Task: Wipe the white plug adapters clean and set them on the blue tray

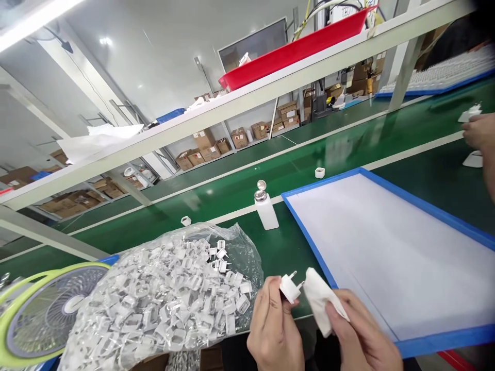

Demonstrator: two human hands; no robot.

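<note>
Between the fingers of my left hand is a white two-pin plug, its metal pins pointing up and to the right. My right hand pinches a folded white cloth, whose edge is close beside the pins; whether it touches them I cannot tell. Left of my hands, a clear plastic bag lies open, full of many white plug housings. A white pump bottle with its metal lid flipped up stands beyond my hands.
A blue-framed tray with a white surface lies at right. Small white housings rest on the green belt. A co-worker's hand holds a white plug at the far right. A green-rimmed fan stands left, and a shelf spans above.
</note>
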